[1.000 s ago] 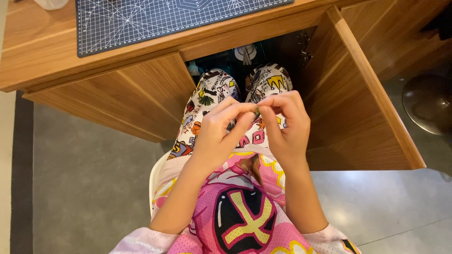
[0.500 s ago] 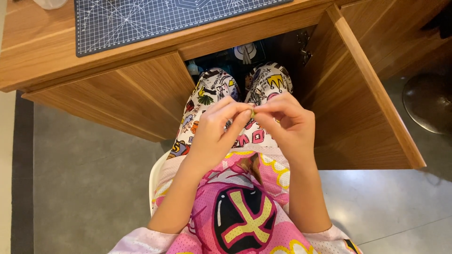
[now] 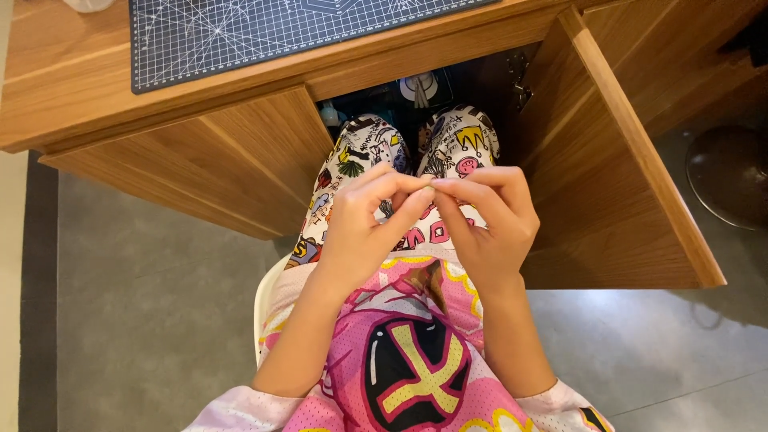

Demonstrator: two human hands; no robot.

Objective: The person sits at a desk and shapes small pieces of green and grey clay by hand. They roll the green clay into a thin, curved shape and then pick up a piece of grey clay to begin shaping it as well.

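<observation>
Hands have shifted slightly since a second ago: left hand point(image 3: 364, 228) and right hand point(image 3: 484, 220) pinch something tiny between fingertips above the lap, below the table point(image 3: 72, 104) front edge; each grip closed, object too small to identify.

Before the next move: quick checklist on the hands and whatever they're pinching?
1. Both hands in view: ok. Left hand and right hand meet above the lap.
2. Fingertips pinched together: ok.
3. Pinched item identifiable: cannot tell, too small and mostly hidden.
4. Hands clear of the wooden desk: ok, they sit in front of its edge.
5. Cutting mat flat on the desk: ok, untouched.
</observation>
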